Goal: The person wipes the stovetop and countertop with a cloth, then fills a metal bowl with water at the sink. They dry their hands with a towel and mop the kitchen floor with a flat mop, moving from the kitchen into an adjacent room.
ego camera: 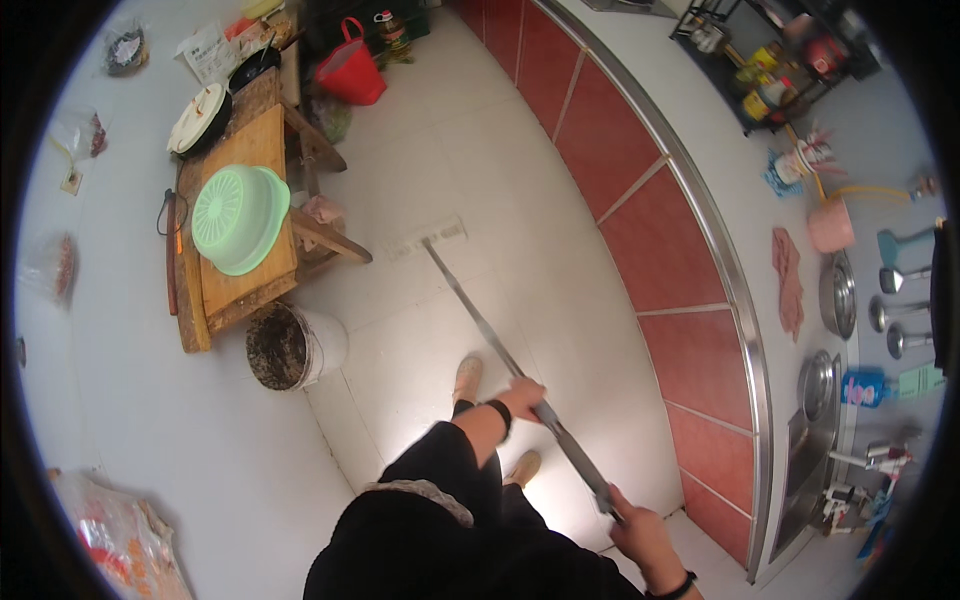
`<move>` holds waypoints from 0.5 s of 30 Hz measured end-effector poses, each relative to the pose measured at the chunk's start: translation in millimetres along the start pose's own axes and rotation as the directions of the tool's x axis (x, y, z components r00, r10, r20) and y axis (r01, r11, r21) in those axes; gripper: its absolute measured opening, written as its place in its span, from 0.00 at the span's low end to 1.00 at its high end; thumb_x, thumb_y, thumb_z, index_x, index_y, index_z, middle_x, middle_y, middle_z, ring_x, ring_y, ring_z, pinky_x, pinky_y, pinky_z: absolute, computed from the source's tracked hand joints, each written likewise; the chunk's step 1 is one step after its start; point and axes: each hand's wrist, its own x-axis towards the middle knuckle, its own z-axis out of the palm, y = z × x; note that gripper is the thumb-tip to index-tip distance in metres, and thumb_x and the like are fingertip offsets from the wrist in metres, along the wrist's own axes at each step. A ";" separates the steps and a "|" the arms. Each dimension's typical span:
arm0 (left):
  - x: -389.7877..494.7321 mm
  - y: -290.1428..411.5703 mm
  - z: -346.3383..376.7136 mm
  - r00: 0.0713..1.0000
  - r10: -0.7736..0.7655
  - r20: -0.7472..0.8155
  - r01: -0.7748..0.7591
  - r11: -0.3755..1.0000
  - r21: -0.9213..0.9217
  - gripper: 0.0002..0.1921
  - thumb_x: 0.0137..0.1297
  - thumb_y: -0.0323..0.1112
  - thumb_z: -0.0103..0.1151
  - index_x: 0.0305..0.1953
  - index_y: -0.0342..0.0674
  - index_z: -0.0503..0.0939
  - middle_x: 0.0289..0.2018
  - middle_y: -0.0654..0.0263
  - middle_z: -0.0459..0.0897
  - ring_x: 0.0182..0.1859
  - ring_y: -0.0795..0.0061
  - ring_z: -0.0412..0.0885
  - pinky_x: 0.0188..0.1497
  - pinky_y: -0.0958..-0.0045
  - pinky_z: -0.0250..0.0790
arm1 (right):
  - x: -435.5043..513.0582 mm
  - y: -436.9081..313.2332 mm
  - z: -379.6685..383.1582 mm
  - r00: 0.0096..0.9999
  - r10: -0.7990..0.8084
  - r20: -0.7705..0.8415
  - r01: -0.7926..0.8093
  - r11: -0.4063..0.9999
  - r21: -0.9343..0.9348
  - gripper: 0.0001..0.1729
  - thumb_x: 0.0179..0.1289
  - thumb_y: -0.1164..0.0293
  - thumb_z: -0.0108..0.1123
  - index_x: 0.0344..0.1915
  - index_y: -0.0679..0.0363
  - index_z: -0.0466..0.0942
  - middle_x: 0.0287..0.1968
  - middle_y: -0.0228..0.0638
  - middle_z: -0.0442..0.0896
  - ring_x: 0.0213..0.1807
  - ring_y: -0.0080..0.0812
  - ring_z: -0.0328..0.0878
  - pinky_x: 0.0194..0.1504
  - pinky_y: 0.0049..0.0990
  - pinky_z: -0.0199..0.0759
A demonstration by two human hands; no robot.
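Both my hands hold a long metal pole (480, 321) that slants across the picture from lower right to upper left. My left hand (523, 399), with a black band at its wrist, grips the pole near its middle. Lower right, my right hand (636, 529) is closed round the pole's near end; that wrist has a black band too. The pole's far end meets a pale, flat rectangular head (442, 235) on the light tiled floor; it blends into the tiles, so its kind is unclear.
At left stands a wooden table (247, 300) with a green plastic basin (238, 217). A dirty white bucket (326, 345) is beside its near end. A red bucket (356, 73) stands farther off. Along the right runs a counter with red-tiled fronts (675, 255) and a metal edge.
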 end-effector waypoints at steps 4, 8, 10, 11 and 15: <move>13.2 165.8 64.7 0.931 0.361 0.059 -0.257 0.758 -0.599 0.18 0.42 0.49 0.72 0.25 0.41 0.82 0.22 0.58 0.82 0.29 0.60 0.83 0.30 0.64 0.74 | -154.7 82.6 -8.0 0.973 0.230 0.028 -0.230 0.973 -0.021 0.28 0.51 0.74 0.59 0.56 0.54 0.74 0.33 0.49 0.82 0.34 0.48 0.80 0.38 0.36 0.74; 26.8 326.3 86.6 0.488 0.349 0.800 0.866 -0.303 -0.397 0.17 0.63 0.34 0.55 0.50 0.32 0.73 0.44 0.48 0.78 0.43 0.57 0.82 0.42 0.54 0.77 | -281.0 105.9 -47.9 0.865 0.501 -0.007 -0.501 0.865 0.024 0.27 0.50 0.76 0.57 0.54 0.50 0.77 0.36 0.53 0.80 0.36 0.51 0.78 0.40 0.38 0.72; 22.0 380.8 92.9 0.512 0.476 0.714 0.855 -0.206 -0.476 0.14 0.66 0.29 0.48 0.50 0.29 0.70 0.45 0.48 0.76 0.45 0.56 0.80 0.43 0.52 0.77 | -325.5 100.3 -65.9 0.766 0.643 0.013 -0.643 0.765 0.034 0.29 0.50 0.77 0.58 0.56 0.49 0.76 0.37 0.52 0.81 0.37 0.47 0.79 0.40 0.36 0.73; 21.2 398.1 94.3 0.537 0.497 0.682 0.831 -0.174 -0.528 0.13 0.66 0.29 0.49 0.48 0.29 0.70 0.43 0.48 0.76 0.44 0.56 0.80 0.43 0.52 0.78 | -342.5 97.5 -71.6 0.740 0.673 -0.006 -0.672 0.739 0.035 0.29 0.51 0.78 0.57 0.56 0.51 0.76 0.38 0.50 0.82 0.37 0.44 0.80 0.41 0.34 0.73; 8.9 449.1 97.4 0.639 0.101 0.763 0.643 -0.614 -0.458 0.14 0.63 0.30 0.54 0.47 0.30 0.69 0.42 0.50 0.76 0.43 0.54 0.80 0.39 0.51 0.79 | -362.5 110.4 -62.5 0.728 0.686 0.008 -0.564 0.591 0.577 0.28 0.54 0.84 0.56 0.58 0.61 0.74 0.43 0.39 0.84 0.42 0.27 0.80 0.44 0.25 0.73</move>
